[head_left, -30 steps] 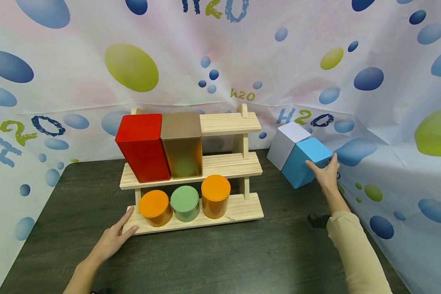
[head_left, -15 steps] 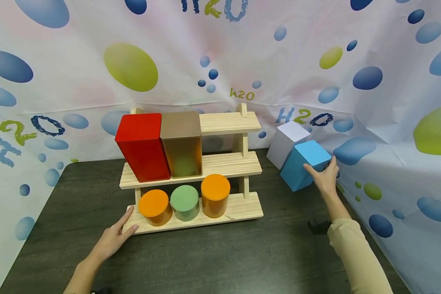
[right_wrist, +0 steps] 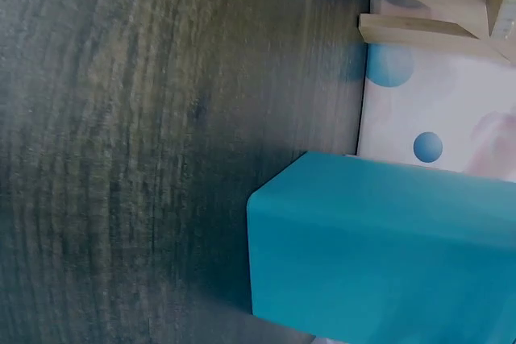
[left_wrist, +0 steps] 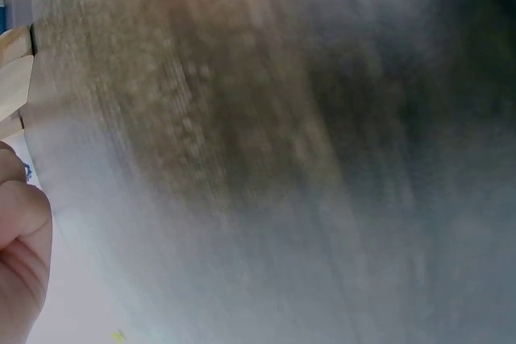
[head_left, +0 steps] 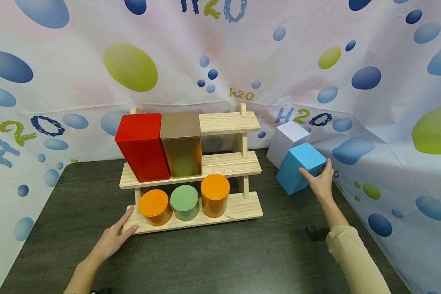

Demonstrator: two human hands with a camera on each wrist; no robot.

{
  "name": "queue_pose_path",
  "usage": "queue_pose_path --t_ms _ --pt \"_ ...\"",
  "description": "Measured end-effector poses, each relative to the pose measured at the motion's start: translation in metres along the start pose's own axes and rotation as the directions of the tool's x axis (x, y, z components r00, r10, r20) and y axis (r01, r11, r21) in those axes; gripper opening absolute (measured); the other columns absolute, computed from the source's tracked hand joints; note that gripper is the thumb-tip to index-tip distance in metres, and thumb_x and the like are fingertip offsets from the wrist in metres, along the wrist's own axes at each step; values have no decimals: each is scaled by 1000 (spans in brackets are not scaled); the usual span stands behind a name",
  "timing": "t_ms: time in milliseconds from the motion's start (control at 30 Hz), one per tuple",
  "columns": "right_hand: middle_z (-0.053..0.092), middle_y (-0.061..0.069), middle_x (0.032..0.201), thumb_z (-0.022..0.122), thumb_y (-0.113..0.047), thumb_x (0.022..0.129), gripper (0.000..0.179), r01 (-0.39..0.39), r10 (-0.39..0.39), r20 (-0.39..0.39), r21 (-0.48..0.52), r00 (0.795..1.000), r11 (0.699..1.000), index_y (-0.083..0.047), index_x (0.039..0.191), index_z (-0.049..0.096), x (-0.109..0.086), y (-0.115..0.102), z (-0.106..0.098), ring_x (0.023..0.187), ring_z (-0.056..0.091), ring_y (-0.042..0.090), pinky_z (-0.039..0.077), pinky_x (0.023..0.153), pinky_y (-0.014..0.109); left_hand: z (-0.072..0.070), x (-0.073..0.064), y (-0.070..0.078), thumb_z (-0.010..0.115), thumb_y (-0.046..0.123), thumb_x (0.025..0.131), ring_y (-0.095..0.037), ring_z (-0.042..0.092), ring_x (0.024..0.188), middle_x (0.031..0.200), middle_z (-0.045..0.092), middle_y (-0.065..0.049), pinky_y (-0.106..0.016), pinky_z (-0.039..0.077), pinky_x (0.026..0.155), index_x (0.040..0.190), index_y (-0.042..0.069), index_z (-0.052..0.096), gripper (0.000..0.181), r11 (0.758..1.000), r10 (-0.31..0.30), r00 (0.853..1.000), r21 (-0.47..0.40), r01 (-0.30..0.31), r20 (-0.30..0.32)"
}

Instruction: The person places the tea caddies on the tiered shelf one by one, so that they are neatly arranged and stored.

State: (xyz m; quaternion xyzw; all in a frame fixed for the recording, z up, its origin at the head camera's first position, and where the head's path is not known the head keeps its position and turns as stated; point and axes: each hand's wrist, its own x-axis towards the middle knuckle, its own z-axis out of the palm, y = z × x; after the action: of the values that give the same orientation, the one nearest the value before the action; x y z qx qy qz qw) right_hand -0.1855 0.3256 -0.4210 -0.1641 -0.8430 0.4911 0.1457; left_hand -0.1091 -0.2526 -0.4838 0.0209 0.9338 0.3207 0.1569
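In the head view my right hand (head_left: 322, 182) grips a tall blue box (head_left: 297, 169) near its top, thumb on the near side and fingers on the far side. The box (right_wrist: 363, 247) fills the lower right of the right wrist view, where the hand is not seen. Close behind it stands a white box (head_left: 284, 143), partly covered. My left hand (head_left: 112, 240) holds the lower left corner of a three-tier wooden shelf (head_left: 242, 210). Only part of that hand (left_wrist: 20, 247) shows at the left wrist view's edge.
A red box (head_left: 143, 151) and a gold box (head_left: 181, 149) stand side by side on the middle tier. On the bottom tier are an orange tin (head_left: 155, 206), a green tin (head_left: 185, 203) and a taller orange tin (head_left: 215, 196). A patterned curtain (head_left: 191, 49) encloses the dark table (head_left: 206, 261).
My right hand has brought the blue box a little left and toward me, partly away from the white box. The left hand and the shelf have stayed in place.
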Motion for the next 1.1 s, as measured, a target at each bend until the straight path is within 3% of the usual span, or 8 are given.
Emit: queue_pose_path --t_ms 200,467,800,1100 --pt "-1 22 149 65 -35 82 104 5 -5 30 -4 1000 1000 -12 146 -14 -1 4 0 136 11 39 18 106 53 1 -2 2 46 45 93 -53 37 118 140 22 -32 -61 38 86 147 8 12 74 999 34 999 -2 -34 -32" --pt "-10 15 151 61 -31 86 97 19 -23 43 90 999 996 -12 146 -13 0 9 3 139 -2 31 10 110 50 1 -3 3 46 45 93 -53 37 118 141 21 -31 -61 38 86 147 9 12 74 999 36 999 -13 -36 -28" --pt "7 17 150 65 -24 84 92 57 -50 -40 171 998 984 -9 147 -1 6 11 10 138 11 31 26 105 51 0 -3 1 47 45 93 -54 38 116 140 22 -33 -61 39 84 147 8 12 74 999 41 999 2 -40 -33" --pt "14 14 149 66 -20 82 89 103 -95 -46 229 994 968 -14 148 6 2 -6 6 137 16 27 29 104 49 1 -1 0 46 47 92 -54 36 118 141 20 -32 -61 38 86 147 9 10 76 1000 19 1000 16 -18 -20"
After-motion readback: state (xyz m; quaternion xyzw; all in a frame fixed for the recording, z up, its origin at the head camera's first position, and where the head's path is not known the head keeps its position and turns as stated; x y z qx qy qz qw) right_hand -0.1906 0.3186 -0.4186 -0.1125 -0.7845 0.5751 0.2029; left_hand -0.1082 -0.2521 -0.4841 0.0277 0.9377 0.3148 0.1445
